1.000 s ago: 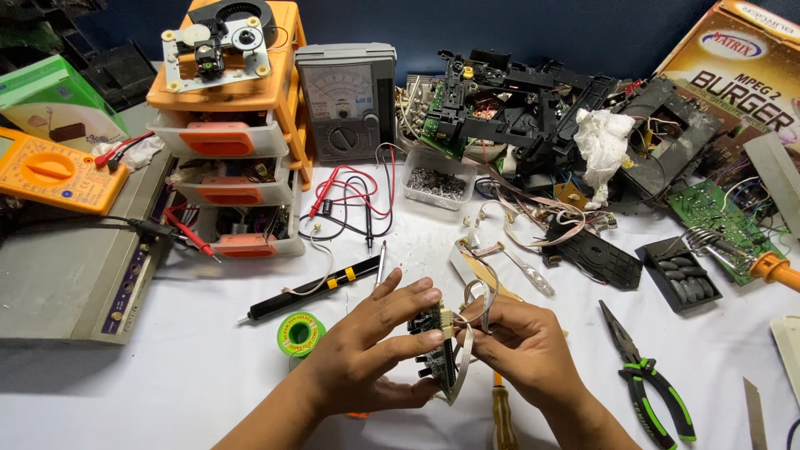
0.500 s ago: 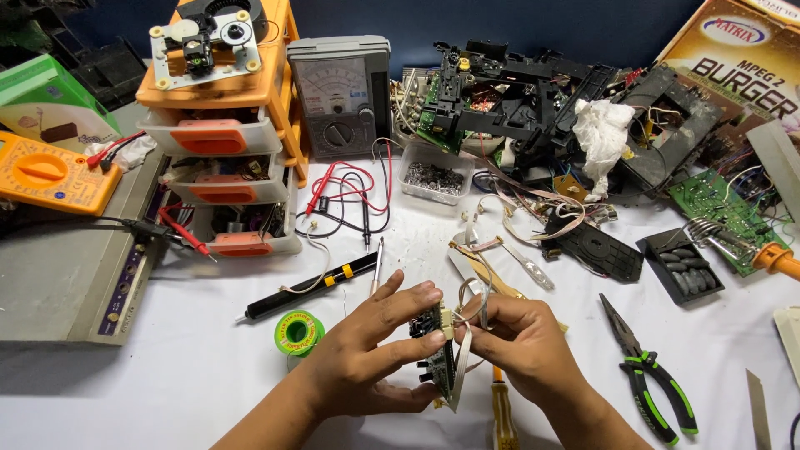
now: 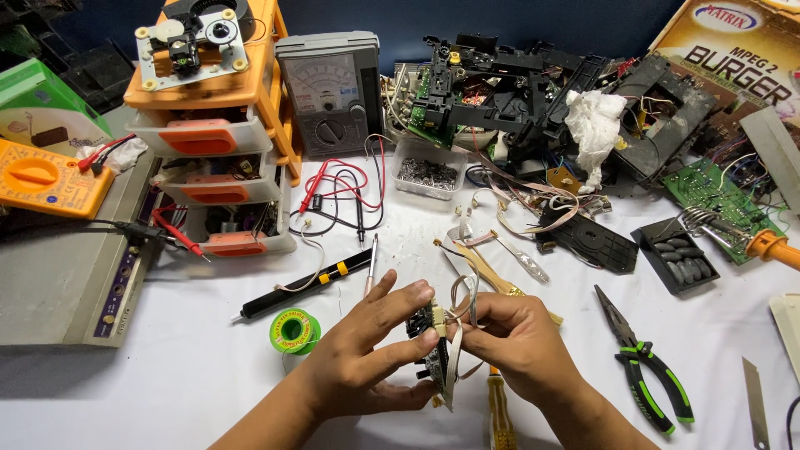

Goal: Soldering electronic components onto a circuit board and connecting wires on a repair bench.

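Orange-brown cardboard box [image 3: 733, 50] lies flat at your far right corner, a green carton [image 3: 37, 104] at far left. Your left hand [image 3: 367, 350] and right hand [image 3: 512, 346] pinch a small circuit board [image 3: 433, 350] upright at the near table edge, bare white cloth [image 3: 150, 392] leftward. 1 clear tub [image 3: 427, 171] holds dark small parts; 3 orange-fronted drawers [image 3: 212, 179] hold clutter.

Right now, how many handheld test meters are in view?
2: a yellow digital meter at the far left on the grey unit, and a grey analog meter standing beside the orange drawer unit. Clutter may hide others.
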